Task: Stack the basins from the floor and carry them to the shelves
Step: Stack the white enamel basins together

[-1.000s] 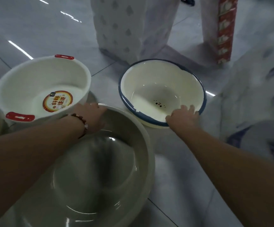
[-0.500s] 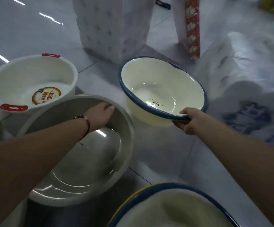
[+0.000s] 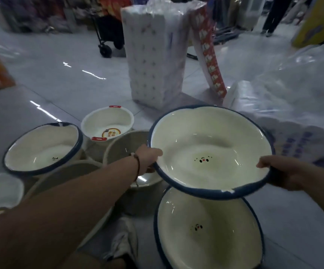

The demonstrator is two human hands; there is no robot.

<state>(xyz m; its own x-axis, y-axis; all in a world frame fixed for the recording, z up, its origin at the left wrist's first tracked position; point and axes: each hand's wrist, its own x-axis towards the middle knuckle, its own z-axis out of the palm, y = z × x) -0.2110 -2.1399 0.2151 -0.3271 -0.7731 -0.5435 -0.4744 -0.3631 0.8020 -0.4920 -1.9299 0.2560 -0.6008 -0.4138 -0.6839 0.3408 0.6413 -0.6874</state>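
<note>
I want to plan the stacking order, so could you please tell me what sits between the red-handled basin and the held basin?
In the head view, a grey basin sits between the red-handled basin and the held basin.

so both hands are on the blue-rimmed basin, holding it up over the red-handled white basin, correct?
Not quite. In the head view the left hand and right hand do grip the lifted blue-rimmed basin, but it hangs over another blue-rimmed basin. The red-handled white basin sits further back on the floor to the left.
</note>
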